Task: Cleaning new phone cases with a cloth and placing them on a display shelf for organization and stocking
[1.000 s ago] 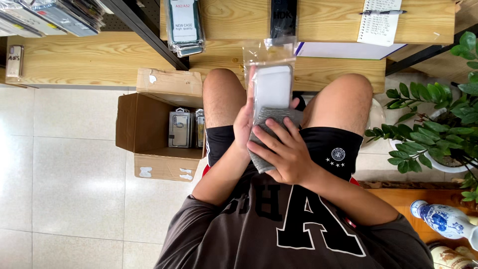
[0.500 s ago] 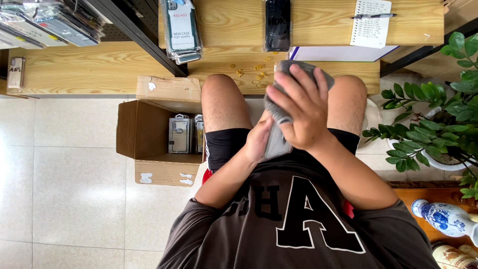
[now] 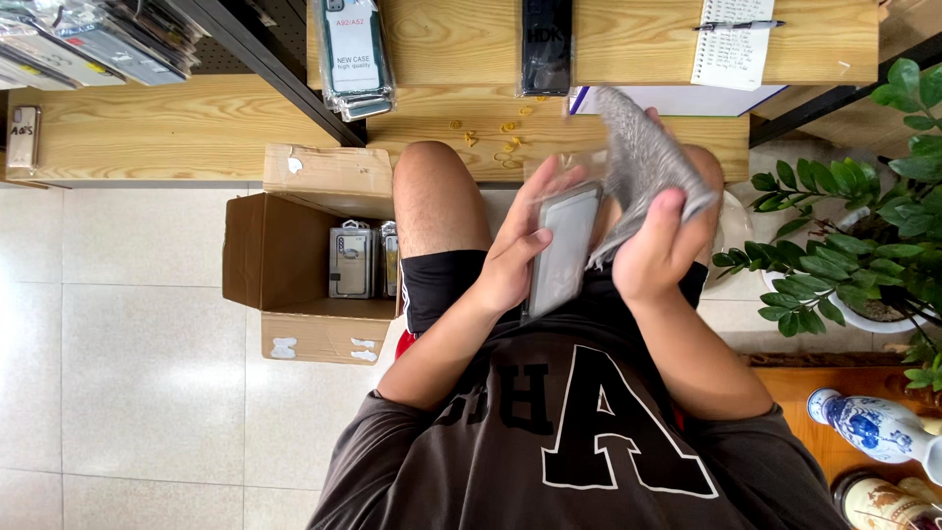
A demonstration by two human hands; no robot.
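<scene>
— Left hand (image 3: 518,257) first: what's it doing?

— It's wrapped around a flat grey phone case in a clear plastic sleeve (image 3: 562,247), fingers along the left edge, holding it upright over the lap. The sleeve's open top sticks up above the case.

— And the right hand (image 3: 659,247)?

— Closed on a grey cloth (image 3: 640,162), pinched between thumb and fingers just beside the sleeve's right edge. The cloth flares upward and is blurred.

— Any other packaging around?

— An open cardboard box (image 3: 287,260) sits on the floor beside the person's left knee, flaps out, with white tape scraps on the near flap. Inside stand a few packaged cases (image 3: 353,261), grey, upright, in clear wrap. On the wooden shelf ahead lies a stack of sleeved cases (image 3: 352,54) with a white label card on top, and to its right a dark package (image 3: 546,44). At the far left, more wrapped packs (image 3: 93,39) are piled, and one small case (image 3: 24,135) lies alone.

— Paper?

— A handwritten white notepad (image 3: 731,44) with a pen (image 3: 738,26) across it, upper right.

— The setting?

— Pale wooden shelving (image 3: 167,128) with black metal braces, small yellow bits (image 3: 505,132) scattered on it, a light tiled floor (image 3: 128,393), a green potted plant (image 3: 849,250) at right, and a blue-and-white vase (image 3: 873,429) lying on its side below it.
</scene>
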